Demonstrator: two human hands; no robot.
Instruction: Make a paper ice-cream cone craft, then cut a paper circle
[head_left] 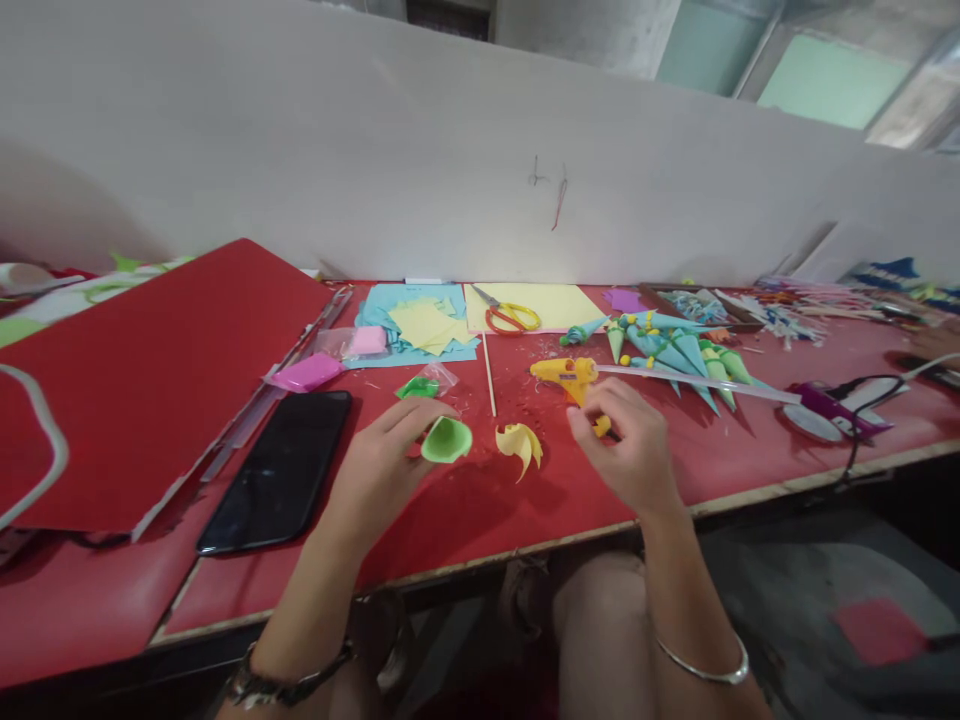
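Note:
My left hand (382, 465) holds a light green paper cone (447, 440), its open end facing me. My right hand (630, 440) has its fingers curled around the handle of a yellow hot glue gun (564, 374), whose nozzle points left. A clear glue stick (690, 380) runs out of the gun's back end. Between my hands, a curled yellow paper piece (520, 446) lies on the red table. Beyond it is a thin stick (490, 375). Green clay (417, 388) in a clear wrapper sits just past my left hand.
Orange-handled scissors (511, 314) rest on yellow paper (577, 300). Blue and yellow sheets (427, 325) are stacked left of them. Several finished paper cones (675, 350) lie at right, near a purple glue gun (844, 412). A black phone (277, 470) and red board (165, 380) are left.

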